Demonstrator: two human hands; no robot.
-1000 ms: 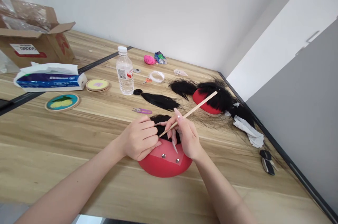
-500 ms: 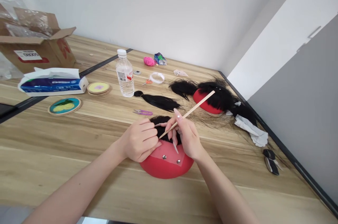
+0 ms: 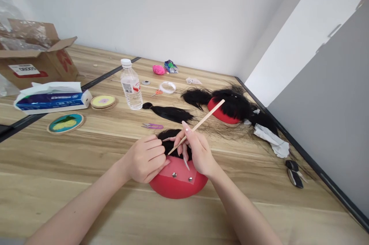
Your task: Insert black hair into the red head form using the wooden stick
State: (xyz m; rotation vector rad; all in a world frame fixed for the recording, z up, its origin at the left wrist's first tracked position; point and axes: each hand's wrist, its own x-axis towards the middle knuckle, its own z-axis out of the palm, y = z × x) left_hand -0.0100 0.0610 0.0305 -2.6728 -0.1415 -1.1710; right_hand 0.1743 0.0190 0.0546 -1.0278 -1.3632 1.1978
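While the left hand point(image 3: 147, 159) rests at the lower centre of the frame with its fingers curled, its thumb lies against the left side of a smooth red dome-shaped block point(image 3: 178, 190); whether those fingers pinch anything cannot be told. Just to the right, the right hand point(image 3: 198, 152) is clamped on a slim, pale wooden stick point(image 3: 209, 114), thumb and fingers together around it. The stick slants from near the centre of the frame down to the left, its lower tip beside the left hand's fingers. The block sits on a wood-grain table point(image 3: 129, 214) at lower centre, beneath both hands. Across it lies a translucent sheet point(image 3: 182, 169) with two round silver pins point(image 3: 174, 175) along its near edge, and a mass of short black hair point(image 3: 173, 147) behind. Above the hands, near mid-frame, are purple-handled metal snips point(image 3: 152, 126) and a tied bundle of long black hair point(image 3: 173, 114).
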